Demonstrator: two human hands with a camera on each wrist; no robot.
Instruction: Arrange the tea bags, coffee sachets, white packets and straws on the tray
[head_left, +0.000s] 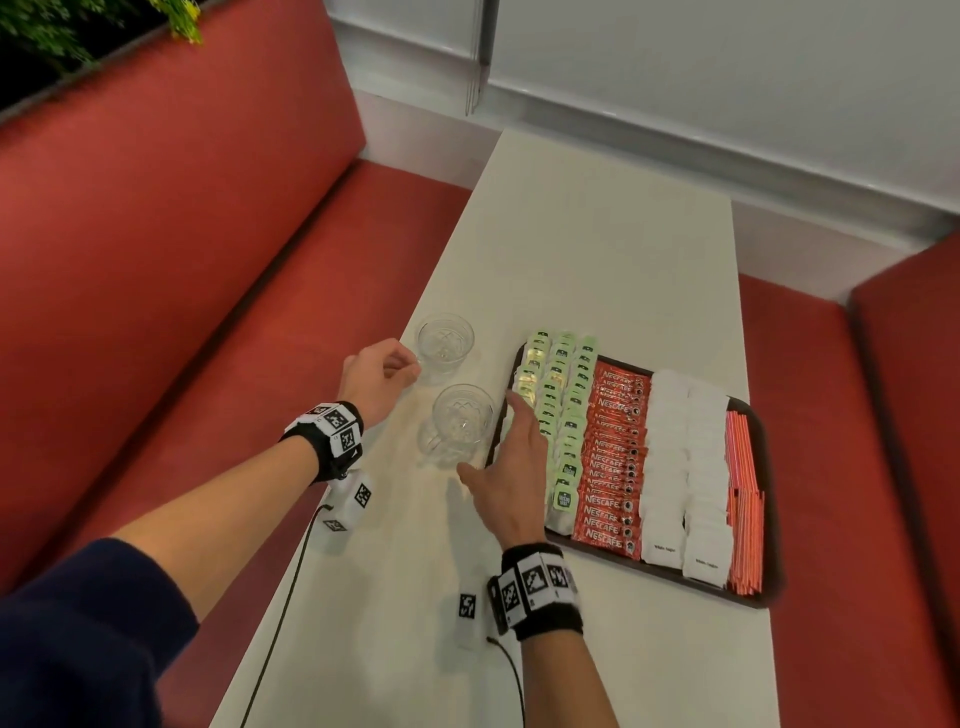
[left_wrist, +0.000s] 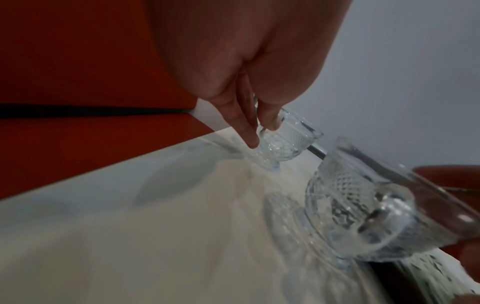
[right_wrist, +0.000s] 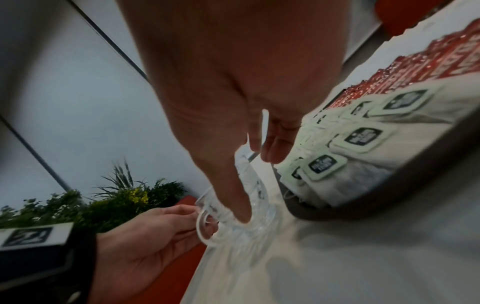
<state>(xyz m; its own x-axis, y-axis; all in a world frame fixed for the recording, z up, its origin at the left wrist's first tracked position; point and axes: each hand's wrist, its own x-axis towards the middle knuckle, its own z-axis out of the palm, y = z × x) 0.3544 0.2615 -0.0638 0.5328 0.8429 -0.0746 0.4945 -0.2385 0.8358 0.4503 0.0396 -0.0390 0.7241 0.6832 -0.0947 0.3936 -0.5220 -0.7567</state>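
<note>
A dark tray (head_left: 670, 576) on the white table holds rows of green tea bags (head_left: 563, 415), red coffee sachets (head_left: 613, 457), white packets (head_left: 685, 457) and orange straws (head_left: 743, 499). Two cut-glass cups stand left of it. My left hand (head_left: 413, 364) pinches the handle of the far cup (head_left: 445, 345), as the left wrist view shows at the left hand (left_wrist: 259, 131). My right hand (head_left: 498, 441) is spread flat with straight fingers between the near cup (head_left: 462, 421) and the tray's left edge. Its forefinger reaches the tea bags (right_wrist: 363, 135) and it holds nothing.
The narrow white table (head_left: 597, 249) runs away from me to a pale wall. Red bench seats (head_left: 182, 260) flank it on both sides. Green plants (head_left: 62, 26) sit behind the left backrest. Thin black cables (head_left: 291, 597) trail from my wrist bands across the near table.
</note>
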